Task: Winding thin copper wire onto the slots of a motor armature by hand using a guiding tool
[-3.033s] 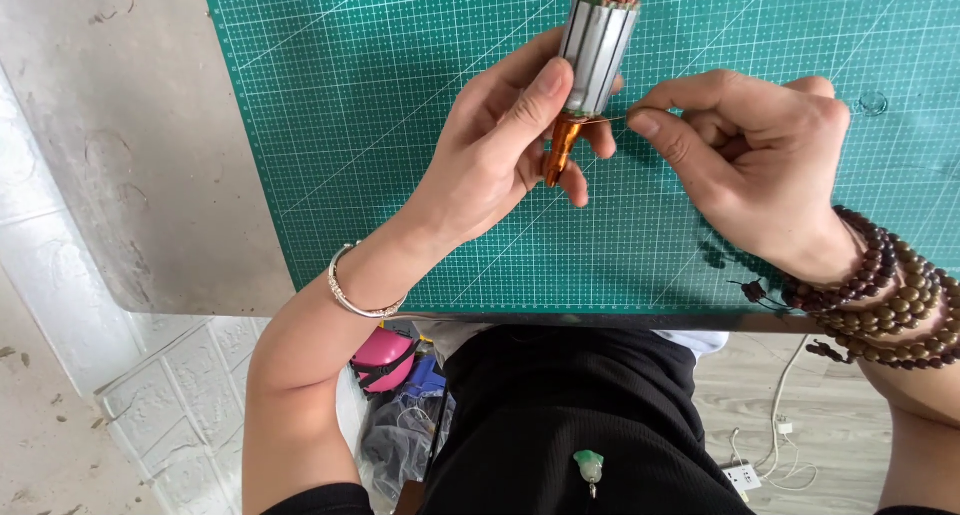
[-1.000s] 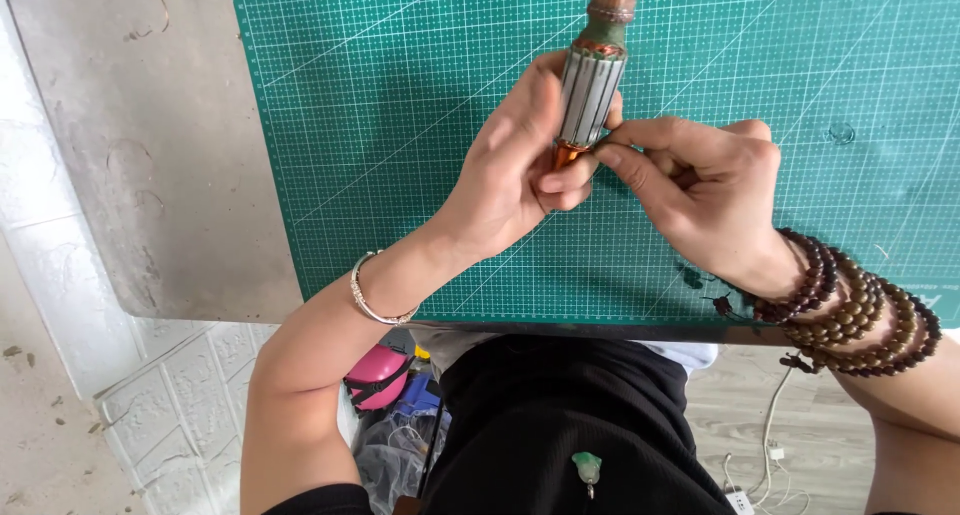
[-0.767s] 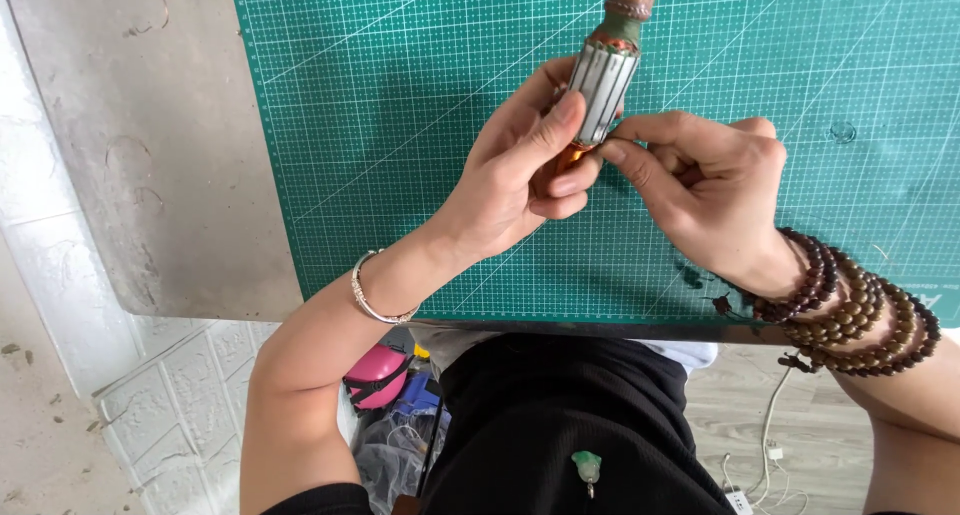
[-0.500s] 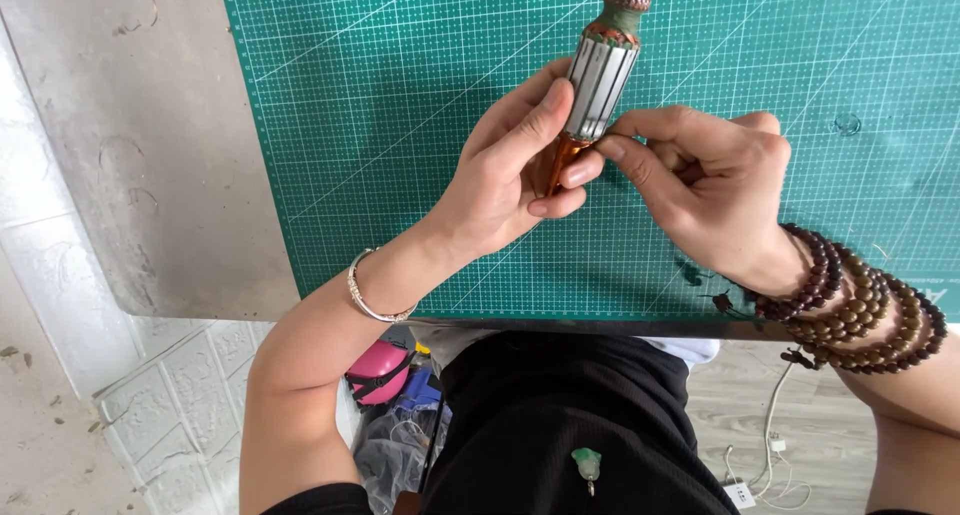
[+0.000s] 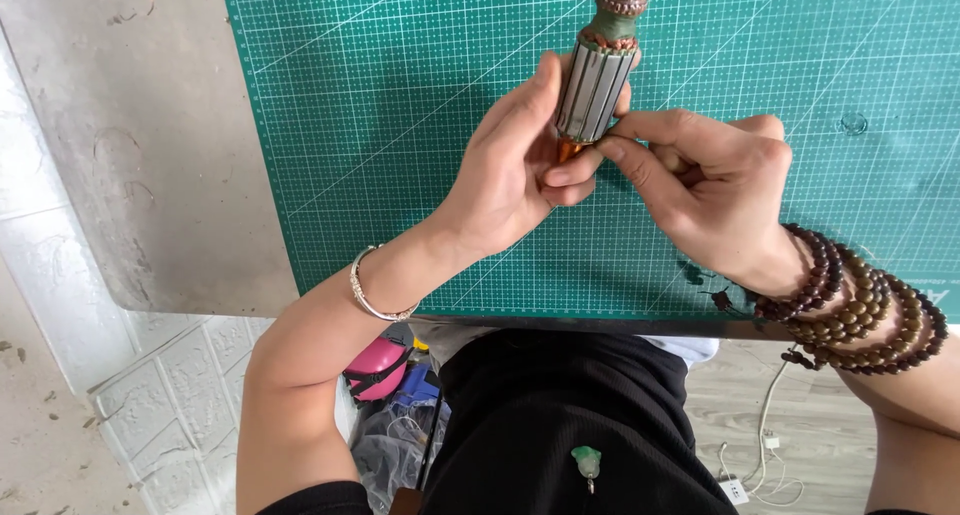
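My left hand [image 5: 505,170] grips an electric motor armature [image 5: 598,70], a ribbed grey steel core with a green band and a copper commutator at its far end. It points away from me above a green cutting mat [image 5: 400,95]. My right hand [image 5: 705,185] pinches at the armature's near end, where an orange-copper part shows between the fingers. The lower shaft is hidden by both hands. A silver bangle sits on my left wrist, and several rows of dark wooden beads wrap my right wrist.
The mat lies on a grey worktop [image 5: 140,165] with a bare strip at the left. Below the table edge are a pink object [image 5: 378,367], plastic bags and a white cable [image 5: 765,425] on a wooden floor. A pale tiled wall [image 5: 60,375] is at left.
Both hands have drawn together on the armature's near end. The armature has been turned and tilted a little in my left hand, staying above the mat.
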